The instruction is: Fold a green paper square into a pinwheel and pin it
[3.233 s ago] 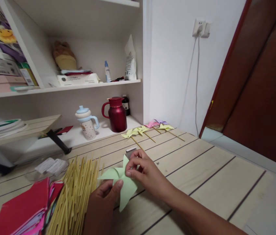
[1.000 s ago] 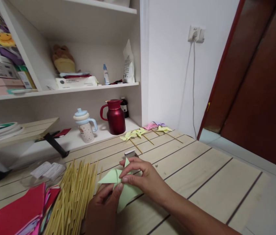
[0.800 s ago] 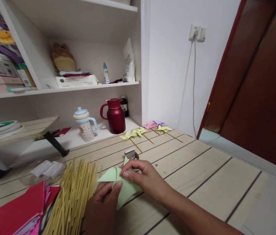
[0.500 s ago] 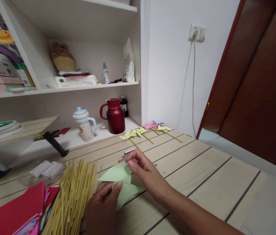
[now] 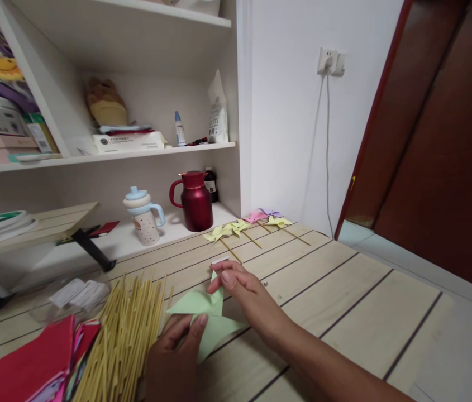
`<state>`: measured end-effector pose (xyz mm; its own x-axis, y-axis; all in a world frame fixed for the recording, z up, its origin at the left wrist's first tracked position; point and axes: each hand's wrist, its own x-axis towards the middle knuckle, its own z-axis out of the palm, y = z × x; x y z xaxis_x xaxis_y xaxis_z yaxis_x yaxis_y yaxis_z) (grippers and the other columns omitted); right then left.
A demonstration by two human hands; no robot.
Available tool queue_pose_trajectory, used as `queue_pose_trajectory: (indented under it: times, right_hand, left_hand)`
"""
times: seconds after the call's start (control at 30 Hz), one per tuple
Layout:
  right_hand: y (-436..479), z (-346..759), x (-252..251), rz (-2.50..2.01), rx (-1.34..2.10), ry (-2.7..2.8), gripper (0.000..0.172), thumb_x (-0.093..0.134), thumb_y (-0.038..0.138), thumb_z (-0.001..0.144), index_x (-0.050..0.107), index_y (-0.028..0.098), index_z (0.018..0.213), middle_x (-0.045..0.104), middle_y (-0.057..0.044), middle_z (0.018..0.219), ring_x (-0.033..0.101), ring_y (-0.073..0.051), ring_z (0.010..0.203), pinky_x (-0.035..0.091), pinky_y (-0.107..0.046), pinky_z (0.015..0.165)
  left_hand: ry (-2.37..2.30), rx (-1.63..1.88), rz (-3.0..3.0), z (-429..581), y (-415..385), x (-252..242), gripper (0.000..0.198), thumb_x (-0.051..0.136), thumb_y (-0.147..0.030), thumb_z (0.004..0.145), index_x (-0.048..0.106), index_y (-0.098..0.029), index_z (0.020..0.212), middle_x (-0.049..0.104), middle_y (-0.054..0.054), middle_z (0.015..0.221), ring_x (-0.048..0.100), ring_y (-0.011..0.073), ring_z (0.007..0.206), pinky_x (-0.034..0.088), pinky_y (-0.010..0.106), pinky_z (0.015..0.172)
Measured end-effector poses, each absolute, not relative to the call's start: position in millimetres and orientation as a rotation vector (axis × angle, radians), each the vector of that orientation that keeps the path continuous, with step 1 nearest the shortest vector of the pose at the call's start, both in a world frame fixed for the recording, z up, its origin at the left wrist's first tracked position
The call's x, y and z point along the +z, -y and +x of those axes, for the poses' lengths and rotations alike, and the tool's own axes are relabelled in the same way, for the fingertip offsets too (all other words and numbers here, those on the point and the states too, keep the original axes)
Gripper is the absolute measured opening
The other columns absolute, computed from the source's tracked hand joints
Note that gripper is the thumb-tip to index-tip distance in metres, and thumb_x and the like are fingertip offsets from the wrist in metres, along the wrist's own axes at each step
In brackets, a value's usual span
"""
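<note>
Most of box point(image 5: 219, 260) hidden behind R hand point(image 5: 238, 286); red paper point(image 5: 30, 357) & sticks point(image 5: 122, 329) cut off at btm edge. Green paper point(image 5: 215, 330) low ctr, over table point(image 5: 311, 290); L hand point(image 5: 177, 341) pinches it, thumb on top. R fingers bent at upper pt, can't tell if gripping.

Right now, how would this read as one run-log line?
left hand: pinching green paper | right hand: at its upper tip | left: sticks | far edge: pinwheels

From your right hand point(image 5: 246, 290) you have passage over the tabletop point(image 5: 332, 296) at 3 o'clock; sticks point(image 5: 124, 329) obstruct 8 o'clock, yellow pinwheels point(image 5: 238, 226) 12 o'clock
</note>
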<state>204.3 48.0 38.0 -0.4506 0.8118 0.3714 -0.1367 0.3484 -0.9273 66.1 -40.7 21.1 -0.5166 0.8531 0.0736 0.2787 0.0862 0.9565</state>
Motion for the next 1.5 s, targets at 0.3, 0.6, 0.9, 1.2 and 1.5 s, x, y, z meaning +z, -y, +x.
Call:
queue_pose_trajectory:
  times: [0.3, 0.6, 0.9, 1.2, 1.5]
  right_hand:
    - [-45.9, 203.6, 38.1, -0.618, 1.304, 1.700, 0.004, 0.075, 0.026, 0.077, 0.073, 0.023, 0.077, 0.057, -0.007, 0.116, 0.049, -0.022, 0.122, 0.033, -0.041, 0.107]
    - [-43.4, 202.1, 39.8, -0.647, 1.282, 1.744, 0.011, 0.080, 0.026, 0.071, 0.076, 0.025, 0.081, 0.056, -0.006, 0.119, 0.049, -0.023, 0.123, 0.036, -0.039, 0.105]
    - [-45.4, 201.5, 35.8, -0.652, 1.283, 1.730, 0.009, 0.080, 0.023, 0.070, 0.077, 0.024, 0.078, 0.058, -0.006, 0.117, 0.051, -0.024, 0.120, 0.042, -0.038, 0.099]
    - [-50.4, 200.1, 30.4, -0.638, 1.533, 1.607, 0.018, 0.079, 0.036, 0.068, 0.075, 0.019, 0.073, 0.061, -0.009, 0.110, 0.052, -0.028, 0.116, 0.037, -0.043, 0.100]
    - [-52.8, 201.2, 26.9, -0.649, 1.560, 1.684, 0.020, 0.077, 0.035, 0.071, 0.077, 0.021, 0.085, 0.058, -0.008, 0.119, 0.051, -0.026, 0.118, 0.035, -0.039, 0.102]
  left_hand:
    - [-1.850, 1.479, 1.064, 67.8, 39.6, 23.1, 0.024, 0.067, -0.045, 0.062, 0.075, -0.022, 0.066, 0.072, 0.002, 0.076, 0.060, 0.0229, 0.078, 0.044, 0.028, 0.074]
    - [-1.830, 1.500, 1.059, 70.9, 37.7, 21.5, 0.025, 0.067, -0.046, 0.062, 0.075, -0.024, 0.068, 0.075, 0.003, 0.084, 0.063, 0.0246, 0.086, 0.044, 0.030, 0.082]
    - [-1.849, 1.456, 1.074, 70.4, 39.6, 20.2, 0.030, 0.069, -0.052, 0.063, 0.076, -0.024, 0.072, 0.074, 0.003, 0.087, 0.063, 0.0262, 0.089, 0.042, 0.033, 0.084]
    - [-1.790, 1.464, 1.132, 68.2, 39.7, 16.9, 0.024, 0.070, -0.047, 0.068, 0.073, -0.023, 0.072, 0.071, -0.002, 0.075, 0.060, 0.0196, 0.079, 0.043, 0.024, 0.077]
    - [-1.932, 1.430, 1.095, 62.5, 41.0, 17.4, 0.030, 0.067, -0.050, 0.066, 0.075, -0.022, 0.076, 0.075, 0.001, 0.087, 0.064, 0.0232, 0.086, 0.045, 0.027, 0.079]
